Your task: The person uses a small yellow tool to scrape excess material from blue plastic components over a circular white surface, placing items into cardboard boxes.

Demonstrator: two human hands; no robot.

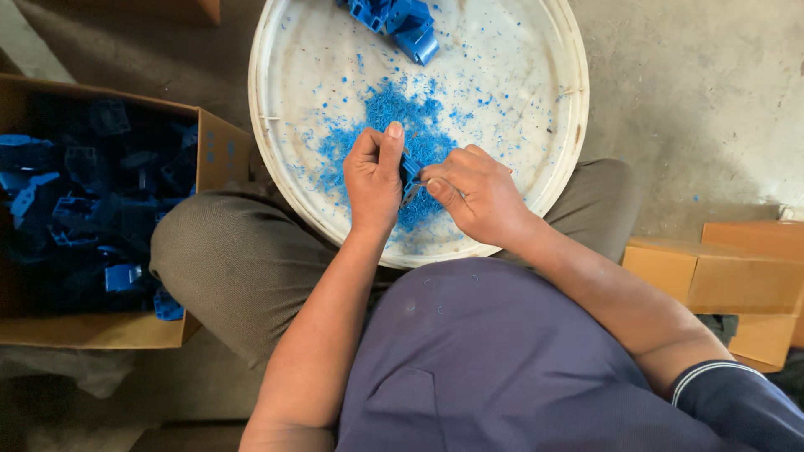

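My left hand (373, 180) is closed around a small blue plastic part (409, 169), thumb stretched along its top. My right hand (471, 194) pinches a small thin tool (412, 194) against that part; the tool is mostly hidden by the fingers. Both hands hover over a round white tray (553, 159) resting on my lap. A heap of blue plastic shavings (402, 117) lies on the tray under and beyond the hands. Several blue plastic parts (400, 21) sit at the tray's far edge.
An open cardboard box (92, 331) at my left holds several blue plastic parts (84, 201). Closed cardboard boxes (720, 276) stand at my right. The floor is bare concrete (703, 92).
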